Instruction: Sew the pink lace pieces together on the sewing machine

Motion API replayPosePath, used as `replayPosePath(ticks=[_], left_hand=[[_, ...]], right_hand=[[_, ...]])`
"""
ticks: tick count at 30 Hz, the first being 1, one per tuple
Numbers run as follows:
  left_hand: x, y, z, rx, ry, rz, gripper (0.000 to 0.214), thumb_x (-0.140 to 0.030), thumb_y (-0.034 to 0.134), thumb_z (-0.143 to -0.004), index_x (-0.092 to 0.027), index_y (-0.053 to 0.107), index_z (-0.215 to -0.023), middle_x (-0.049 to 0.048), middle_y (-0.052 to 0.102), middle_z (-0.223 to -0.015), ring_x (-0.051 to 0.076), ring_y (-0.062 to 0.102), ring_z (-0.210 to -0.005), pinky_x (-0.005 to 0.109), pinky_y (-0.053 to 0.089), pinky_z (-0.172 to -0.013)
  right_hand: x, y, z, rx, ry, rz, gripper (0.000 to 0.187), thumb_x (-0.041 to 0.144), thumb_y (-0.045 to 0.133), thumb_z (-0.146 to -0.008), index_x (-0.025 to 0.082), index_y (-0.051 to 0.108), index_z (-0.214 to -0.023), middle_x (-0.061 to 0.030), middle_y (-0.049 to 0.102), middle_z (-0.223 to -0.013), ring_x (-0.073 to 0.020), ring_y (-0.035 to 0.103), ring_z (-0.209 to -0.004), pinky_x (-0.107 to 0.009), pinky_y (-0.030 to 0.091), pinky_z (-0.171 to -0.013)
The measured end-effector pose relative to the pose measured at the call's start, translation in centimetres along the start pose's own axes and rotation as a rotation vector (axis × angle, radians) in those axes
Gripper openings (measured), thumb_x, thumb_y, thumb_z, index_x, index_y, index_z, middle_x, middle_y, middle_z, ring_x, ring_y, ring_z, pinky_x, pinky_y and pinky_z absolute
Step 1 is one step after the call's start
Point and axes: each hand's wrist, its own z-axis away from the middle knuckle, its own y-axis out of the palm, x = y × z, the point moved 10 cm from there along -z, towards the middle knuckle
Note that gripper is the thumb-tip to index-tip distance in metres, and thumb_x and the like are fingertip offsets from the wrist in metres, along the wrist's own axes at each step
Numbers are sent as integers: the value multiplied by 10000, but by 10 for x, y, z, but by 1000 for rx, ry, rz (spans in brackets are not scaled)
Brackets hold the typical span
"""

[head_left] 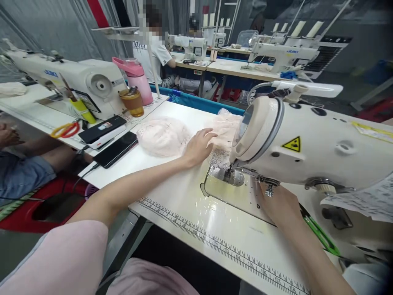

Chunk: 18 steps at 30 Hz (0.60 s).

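Observation:
My left hand rests beside the sewing machine head, its fingers stretched out and touching the edge of a pale pink lacy fabric. That fabric reaches down to the needle area of the white sewing machine. Left of the hand lies a second piece, a rounded, cup-like pale pink fabric. My right hand is under the machine arm, to the right of the needle plate. Its fingers are hidden behind the machine, so what they hold does not show.
Left of me lie a black phone, a power bank and orange-handled scissors. A glass cup and pink bottle stand behind. Green thread snips lie right. Another person sits beyond.

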Motion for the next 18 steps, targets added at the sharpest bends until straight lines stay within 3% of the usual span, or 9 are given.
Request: replayPosePath(ticks=[3,4,7,13,18], left_hand=[[9,-35,33,15,28,-166,471,-103,538,-855,-180,539,-1320,97,392,-1538,302,317,-1436,521,237,-1191],[17,-50,42,-14,18,-328,468,-118,538,-865,-156,527,-1331,116,360,-1555,317,281,-1457,545,203,-1200],[44,-84,59,-76,-59,-554,283,-204,547,-902,-132,630,-1163,140,507,-1447,313,429,-1379,505,301,-1171],[57,-106,61,-146,-82,-513,244,-266,452,-969,-204,684,-1006,42,693,-1218,221,634,-1158,367,499,-987],[52,-119,57,-213,-26,-482,215,-234,487,-935,-207,663,-1054,50,698,-1192,224,641,-1114,369,501,-945]], right_hand=[[-2,2,0,69,37,43,349,176,362,-922,148,698,-835,-160,698,-809,-323,691,-759,-343,440,-583],[-3,1,0,69,38,35,348,187,363,-925,151,703,-865,-160,703,-831,-329,692,-762,-351,445,-587],[-3,-1,-1,31,27,6,351,223,366,-933,165,709,-884,-153,706,-848,-328,688,-758,-361,451,-591],[-1,0,1,12,32,-1,331,225,375,-939,188,684,-827,-117,696,-841,-298,672,-765,-336,421,-579],[-5,0,2,33,91,-7,331,222,375,-952,173,662,-793,-116,688,-883,-261,653,-770,-309,390,-578]])
